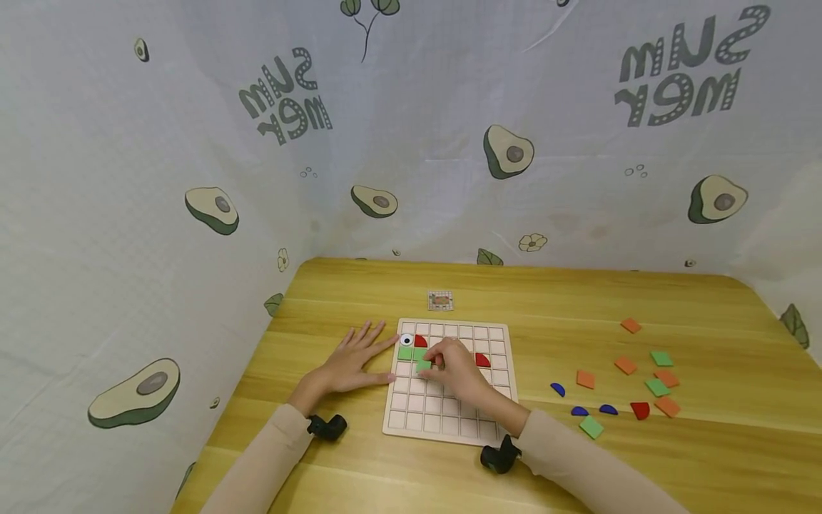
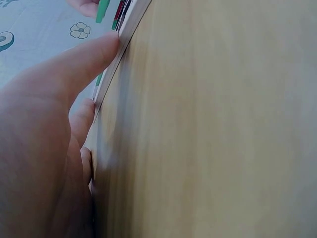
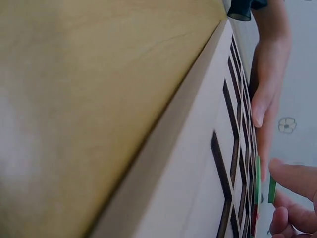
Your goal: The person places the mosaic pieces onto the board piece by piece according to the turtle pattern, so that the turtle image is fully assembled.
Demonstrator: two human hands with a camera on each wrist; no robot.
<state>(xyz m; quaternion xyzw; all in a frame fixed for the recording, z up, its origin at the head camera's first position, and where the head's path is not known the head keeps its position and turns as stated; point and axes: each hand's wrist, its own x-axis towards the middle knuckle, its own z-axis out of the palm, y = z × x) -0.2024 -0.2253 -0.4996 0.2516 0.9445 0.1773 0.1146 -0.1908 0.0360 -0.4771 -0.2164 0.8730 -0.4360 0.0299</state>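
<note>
My right hand (image 1: 457, 371) pinches a green square tile (image 1: 423, 365) between thumb and fingers, held just over the wooden grid board (image 1: 449, 426). In the right wrist view the green tile (image 3: 272, 190) stands slightly apart from the board. On the board's upper left lie a round eye tile (image 1: 407, 340), a red quarter-round tile (image 1: 420, 341) and two green squares (image 1: 404, 353). Another red quarter-round tile (image 1: 483, 360) lies farther right on it. My left hand (image 1: 349, 364) lies spread on the table, thumb and index fingertip at the board's left edge.
A small picture card (image 1: 440, 300) lies behind the board. To the right, loose orange squares (image 1: 585, 378), green squares (image 1: 661, 358), blue half-rounds (image 1: 557, 390) and a red quarter-round piece (image 1: 640, 410) are scattered on the table (image 1: 546, 300). A printed curtain (image 1: 424, 143) hangs behind.
</note>
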